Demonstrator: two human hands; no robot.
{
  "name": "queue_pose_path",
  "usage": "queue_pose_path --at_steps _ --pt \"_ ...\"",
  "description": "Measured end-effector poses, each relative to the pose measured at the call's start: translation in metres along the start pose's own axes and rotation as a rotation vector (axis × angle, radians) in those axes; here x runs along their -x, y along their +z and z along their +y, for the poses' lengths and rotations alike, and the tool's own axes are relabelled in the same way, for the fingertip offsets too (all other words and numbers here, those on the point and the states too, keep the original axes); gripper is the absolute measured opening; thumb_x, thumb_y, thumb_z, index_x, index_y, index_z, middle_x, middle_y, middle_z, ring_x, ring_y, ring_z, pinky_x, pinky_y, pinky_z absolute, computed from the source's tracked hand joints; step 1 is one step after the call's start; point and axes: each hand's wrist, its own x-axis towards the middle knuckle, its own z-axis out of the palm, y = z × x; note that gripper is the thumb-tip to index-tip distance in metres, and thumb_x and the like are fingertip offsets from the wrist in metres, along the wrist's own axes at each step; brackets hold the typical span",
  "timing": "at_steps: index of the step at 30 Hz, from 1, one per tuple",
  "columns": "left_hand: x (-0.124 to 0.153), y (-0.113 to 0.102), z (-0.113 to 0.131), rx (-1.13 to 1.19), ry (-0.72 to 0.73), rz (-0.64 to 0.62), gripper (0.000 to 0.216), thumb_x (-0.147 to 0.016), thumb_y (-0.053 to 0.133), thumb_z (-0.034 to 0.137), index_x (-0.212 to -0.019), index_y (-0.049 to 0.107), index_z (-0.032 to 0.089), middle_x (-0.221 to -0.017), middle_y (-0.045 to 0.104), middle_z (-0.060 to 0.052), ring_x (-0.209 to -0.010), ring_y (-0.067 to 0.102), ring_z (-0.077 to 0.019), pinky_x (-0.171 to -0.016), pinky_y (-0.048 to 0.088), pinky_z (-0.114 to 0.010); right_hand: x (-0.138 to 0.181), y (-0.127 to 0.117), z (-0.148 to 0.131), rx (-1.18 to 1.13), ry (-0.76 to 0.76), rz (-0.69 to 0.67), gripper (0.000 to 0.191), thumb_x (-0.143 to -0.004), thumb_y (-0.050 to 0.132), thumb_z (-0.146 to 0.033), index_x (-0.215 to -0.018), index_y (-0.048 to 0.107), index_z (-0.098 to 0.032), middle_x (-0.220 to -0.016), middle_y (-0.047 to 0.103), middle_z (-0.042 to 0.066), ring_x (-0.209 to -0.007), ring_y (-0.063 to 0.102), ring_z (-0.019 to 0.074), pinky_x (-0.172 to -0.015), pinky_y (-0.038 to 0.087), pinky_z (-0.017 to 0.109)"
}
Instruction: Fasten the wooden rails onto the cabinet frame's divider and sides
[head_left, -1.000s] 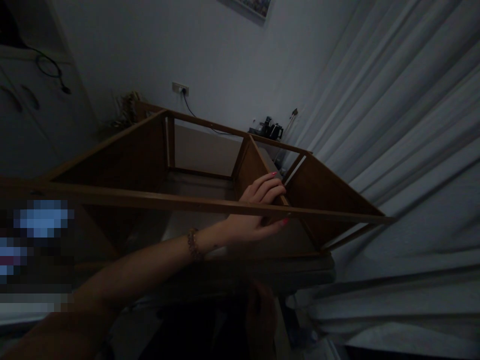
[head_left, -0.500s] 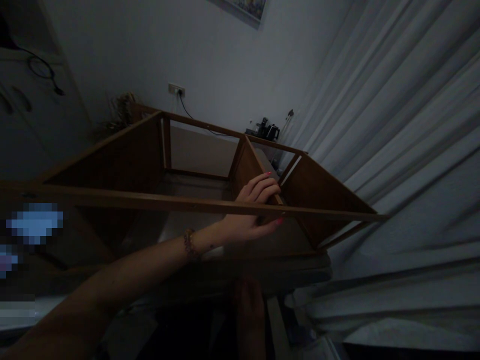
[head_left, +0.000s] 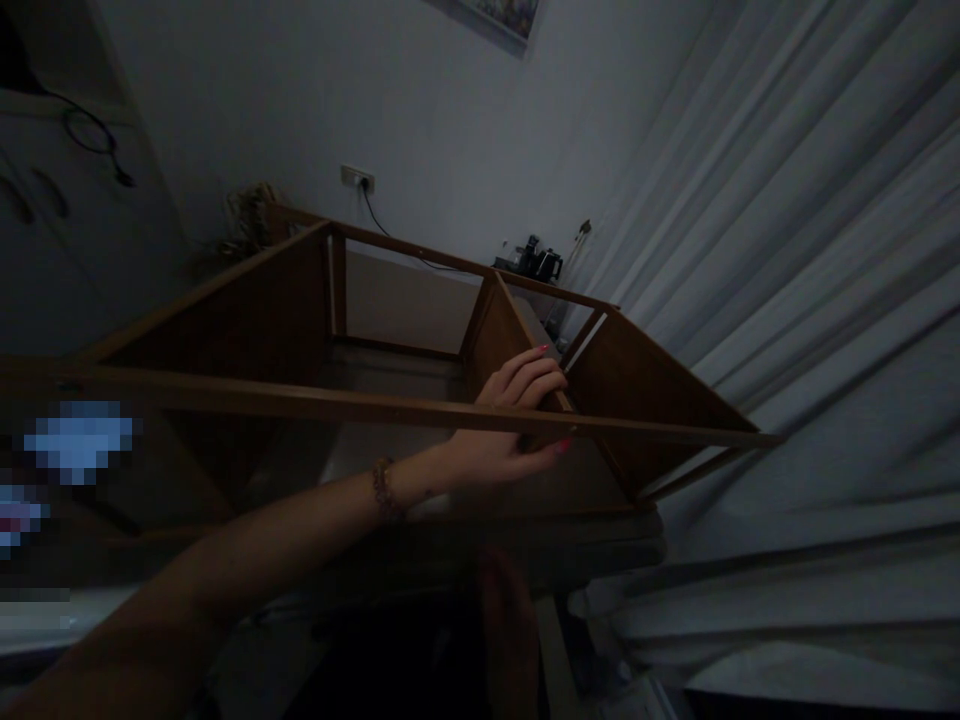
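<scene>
A long brown wooden frame [head_left: 277,395], with side panels and a divider [head_left: 525,325], fills the middle of the view. My left hand [head_left: 517,400] grips its near rail where the divider meets it. Fingers curl over the rail and divider, and the thumb presses from below. A beaded bracelet circles that wrist. Low in the view, my right hand [head_left: 508,605] is in deep shadow beneath the frame's near side. Its fingers are too dark to make out, and no held thing shows there.
White curtains [head_left: 817,330] hang along the right, close to the frame's end. A cabinet [head_left: 82,240] with a dangling cable [head_left: 94,140] stands left. Behind are a wall socket [head_left: 358,179], dried plants [head_left: 251,215] and a black coffee maker [head_left: 536,260].
The whole view has shifted slightly to the right. My left hand keeps its hold at the same spot on the frame. The right hand has barely moved.
</scene>
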Motion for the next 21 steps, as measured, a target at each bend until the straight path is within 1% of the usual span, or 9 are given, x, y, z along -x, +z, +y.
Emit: queue_pose_path --at_steps 3,6,9,12,14,15,17,19,21 --pt "0.0 0.001 0.0 -0.001 0.002 0.008 0.054 -0.085 0.058 0.042 -0.131 0.037 0.02 -0.137 0.046 -0.014 -0.14 0.028 -0.0308 -0.114 0.03 -0.053 -0.003 -0.006 0.006 0.153 -0.09 -0.048 0.025 -0.09 0.055 -0.035 -0.109 0.069 -0.026 -0.11 0.072 0.005 -0.1 0.068 0.0199 -0.086 0.054 0.03" --pt "0.0 0.001 -0.001 0.001 0.0 0.002 0.055 -0.085 0.057 0.043 -0.131 0.036 0.022 -0.137 0.045 -0.013 -0.14 0.029 -0.0315 -0.113 0.031 -0.054 -0.006 -0.008 0.009 0.267 -0.214 -0.035 0.021 -0.091 0.054 -0.033 -0.103 0.071 -0.027 -0.102 0.073 0.004 -0.093 0.07 0.0181 -0.082 0.055 0.028" --pt "0.001 0.0 -0.001 -0.005 0.001 -0.004 0.054 -0.085 0.058 0.042 -0.13 0.037 0.021 -0.137 0.045 -0.014 -0.14 0.028 -0.0313 -0.113 0.031 -0.054 -0.008 -0.005 0.007 0.34 -0.329 0.013 0.021 -0.093 0.052 -0.035 -0.101 0.071 -0.027 -0.098 0.073 0.004 -0.088 0.069 0.0172 -0.076 0.056 0.027" --pt "0.001 0.0 -0.002 -0.007 0.001 -0.002 0.054 -0.085 0.058 0.042 -0.13 0.037 0.02 -0.136 0.046 -0.014 -0.14 0.029 -0.0313 -0.113 0.031 -0.053 -0.009 0.002 0.006 0.365 -0.361 0.103 0.026 -0.095 0.047 -0.037 -0.094 0.07 -0.025 -0.089 0.072 0.006 -0.08 0.069 0.0171 -0.07 0.055 0.026" --pt "0.001 0.0 -0.002 0.0 0.004 -0.001 0.055 -0.085 0.058 0.042 -0.13 0.037 0.021 -0.135 0.046 -0.014 -0.14 0.028 -0.0313 -0.113 0.03 -0.053 -0.009 0.006 0.009 0.355 -0.345 0.167 0.03 -0.096 0.044 -0.038 -0.092 0.069 -0.023 -0.085 0.072 0.007 -0.076 0.069 0.0173 -0.067 0.055 0.027" --pt "0.001 0.0 -0.002 0.003 0.003 -0.002 0.055 -0.085 0.058 0.042 -0.13 0.037 0.021 -0.136 0.046 -0.014 -0.14 0.028 -0.0312 -0.113 0.03 -0.053 -0.01 0.007 0.011 0.343 -0.327 0.197 0.032 -0.096 0.043 -0.039 -0.094 0.069 -0.021 -0.086 0.073 0.008 -0.076 0.07 0.0178 -0.067 0.054 0.027" --pt "0.001 0.0 -0.001 0.006 0.002 -0.003 0.055 -0.085 0.058 0.042 -0.13 0.037 0.021 -0.136 0.046 -0.014 -0.14 0.028 -0.0315 -0.113 0.031 -0.053 -0.009 0.009 0.015 0.299 -0.267 0.257 0.036 -0.096 0.041 -0.043 -0.101 0.067 -0.018 -0.094 0.073 0.011 -0.084 0.07 0.0197 -0.072 0.054 0.029" --pt "0.0 0.0 -0.001 0.009 0.002 0.003 0.054 -0.085 0.058 0.042 -0.131 0.036 0.021 -0.135 0.046 -0.014 -0.14 0.029 -0.0317 -0.112 0.031 -0.053 -0.009 0.01 0.015 0.22 -0.159 0.295 0.041 -0.094 0.042 -0.047 -0.111 0.063 -0.016 -0.105 0.071 0.014 -0.095 0.068 0.0212 -0.077 0.053 0.031" --pt "0.0 -0.001 0.0 0.009 0.005 0.007 0.054 -0.085 0.058 0.042 -0.131 0.036 0.021 -0.135 0.047 -0.014 -0.14 0.029 -0.0315 -0.113 0.031 -0.053 -0.007 0.01 0.012 0.094 -0.013 0.284 0.043 -0.094 0.042 -0.048 -0.12 0.058 -0.017 -0.11 0.069 0.012 -0.095 0.067 0.02 -0.076 0.053 0.03"
